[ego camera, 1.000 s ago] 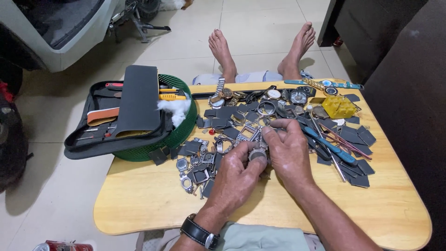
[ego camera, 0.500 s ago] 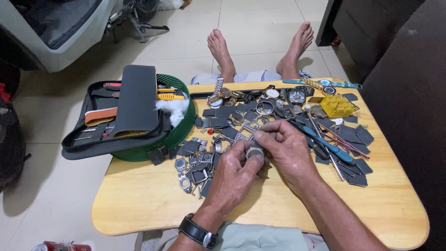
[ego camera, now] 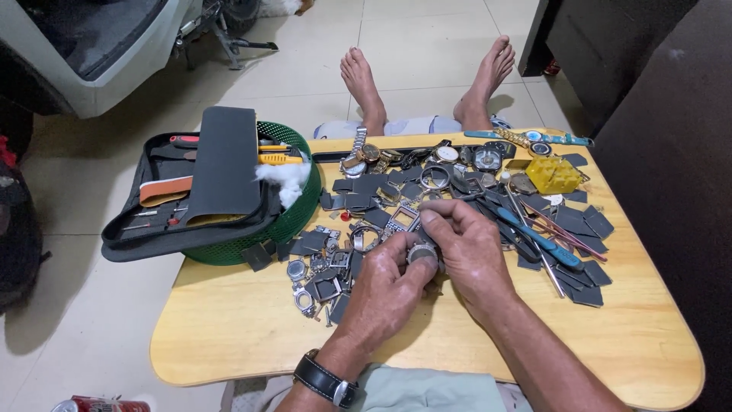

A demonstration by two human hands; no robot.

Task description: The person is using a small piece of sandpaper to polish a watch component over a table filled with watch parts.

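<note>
Both of my hands meet over the middle of a low wooden table. A small round metal watch case sits between them. My left hand, with a black wristwatch on its wrist, pinches the case from below. From the right, my right hand grips the same case with thumb and fingertips. Just beyond the hands lies a spread of watch cases, bezels and dark square parts.
A green basket with an open black tool pouch on it stands at the table's left. Watches, a yellow block and a blue-handled tool lie at right. My bare feet rest beyond the table; dark furniture stands right.
My hands have stayed together on the watch case, shifting slightly toward me. The fingers have turned a little around the case.
</note>
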